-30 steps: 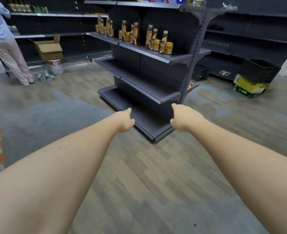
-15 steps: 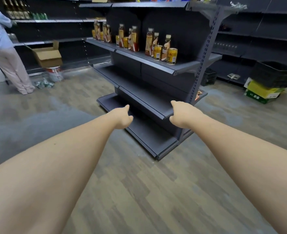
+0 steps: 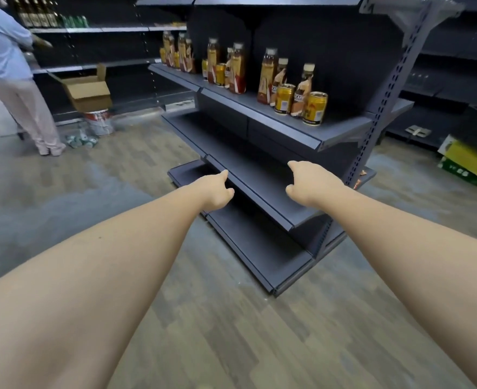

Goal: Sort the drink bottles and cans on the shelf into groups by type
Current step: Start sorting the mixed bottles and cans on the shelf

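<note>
A dark grey shelf unit carries a mixed row of drinks on its upper shelf. Tall amber bottles with pale caps stand mixed with short gold cans from the far left end to the near right end. My left hand and my right hand are stretched forward in loose fists, holding nothing. Both hover in front of the bare middle shelf, well below and short of the drinks.
A person in a light blue shirt stands at the far left by another shelf. An open cardboard box sits on a white bucket, with small cans on the floor beside it. Yellow and green cartons lie at right.
The shelf unit has grown larger and nearer in view as I walked toward it. Both hands stay stretched forward in the same loose fists.
</note>
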